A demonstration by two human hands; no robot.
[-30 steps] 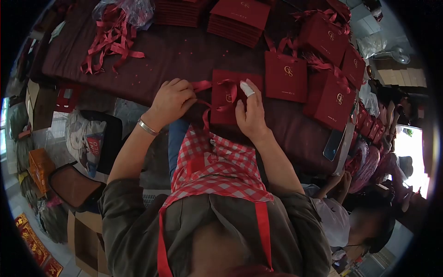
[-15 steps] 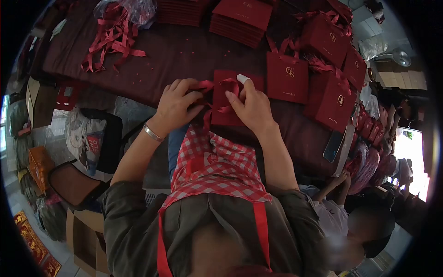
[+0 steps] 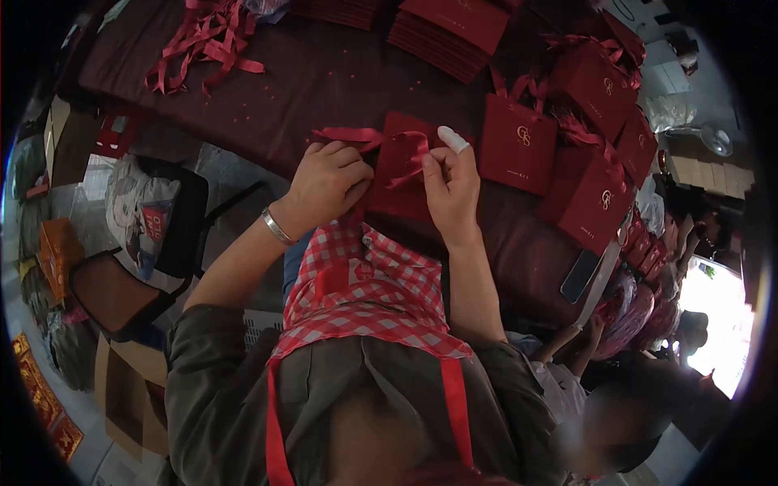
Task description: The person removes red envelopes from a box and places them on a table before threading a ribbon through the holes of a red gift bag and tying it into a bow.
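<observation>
A flat red paper bag lies before me at the table's near edge. A red ribbon forms a loop on its upper face, and a loose ribbon tail stretches left across the cloth. My right hand is at the bag's right side, thumb and index finger pinched on the ribbon loop; a white cover wraps one fingertip. At the bag's left edge, my left hand is closed with fingers curled under, just below the ribbon tail. What it grips is hidden.
Finished red bags with ribbon handles stand to the right, beside a phone. Stacked flat bags and a ribbon heap lie farther back. A chair is at left; another person's hands show at lower right.
My right hand has turned more upright and moved slightly right, drawing at the ribbon loop. My left hand has closed its fingers and moved nearer the bag's edge. The whole view has shifted slightly.
</observation>
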